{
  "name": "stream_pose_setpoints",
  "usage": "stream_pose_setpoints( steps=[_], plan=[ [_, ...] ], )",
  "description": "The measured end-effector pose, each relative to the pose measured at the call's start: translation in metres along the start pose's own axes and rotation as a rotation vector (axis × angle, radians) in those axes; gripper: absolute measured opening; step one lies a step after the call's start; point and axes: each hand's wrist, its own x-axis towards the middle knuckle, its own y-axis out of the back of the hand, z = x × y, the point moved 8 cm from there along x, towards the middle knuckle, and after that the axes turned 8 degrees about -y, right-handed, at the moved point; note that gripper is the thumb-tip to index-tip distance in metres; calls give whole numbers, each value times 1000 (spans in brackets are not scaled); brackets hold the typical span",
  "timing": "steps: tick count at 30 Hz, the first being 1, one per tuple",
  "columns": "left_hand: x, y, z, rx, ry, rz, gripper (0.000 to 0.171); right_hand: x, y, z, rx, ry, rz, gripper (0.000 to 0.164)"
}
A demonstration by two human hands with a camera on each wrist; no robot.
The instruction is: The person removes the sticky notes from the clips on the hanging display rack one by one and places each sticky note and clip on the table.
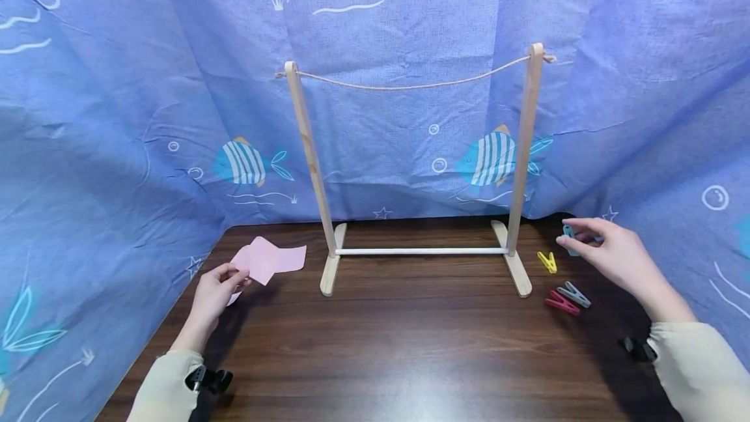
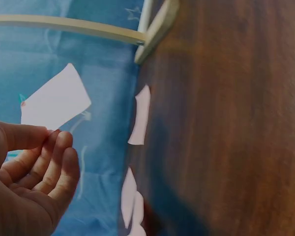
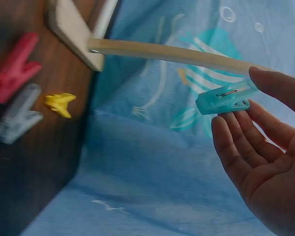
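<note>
My left hand [image 1: 211, 295] pinches a pale pink paper piece [image 1: 263, 260] at one corner between thumb and fingertips. In the left wrist view this paper [image 2: 59, 98] is raised off the table, while more pink pieces [image 2: 141, 118] lie below. At the right, my right hand [image 1: 621, 259] holds a teal clothespin [image 3: 226, 98] between thumb and fingers, above the table. Near that hand lie a yellow clothespin [image 1: 548, 262], a red clothespin [image 1: 562, 303] and a grey clothespin [image 1: 575, 294].
Between the hands stands a wooden frame with a left post [image 1: 309, 155], a right post [image 1: 525, 148], a sagging rope [image 1: 410, 88] across the top and a white rod [image 1: 418, 251] low down. Blue printed cloth [image 1: 381, 148] hangs behind the dark wooden table [image 1: 410, 337].
</note>
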Motion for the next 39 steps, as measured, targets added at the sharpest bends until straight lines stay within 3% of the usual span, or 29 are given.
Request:
stream_pose_setpoints(
  steps=[6,13,19,23,29,39],
  plan=[
    [-3,-3,-21,-19,92,-57,17,-14,-25,16,0,2,-36,43],
    [-9,-3,-39,18,143,-121,22,-30,-55,37,-28,-33,-108,49],
    [-14,-3,-45,56,164,-160,23,-38,-72,41,-53,-69,-163,48],
    [-14,-3,-48,88,174,-190,20,-41,-83,41,-34,-98,-245,48],
    [-14,-4,-53,157,171,-230,19,-43,-93,42,-61,-86,-308,45],
    [-16,-6,-59,153,190,-260,18,-46,-108,43,-43,-93,-432,40]
  ],
)
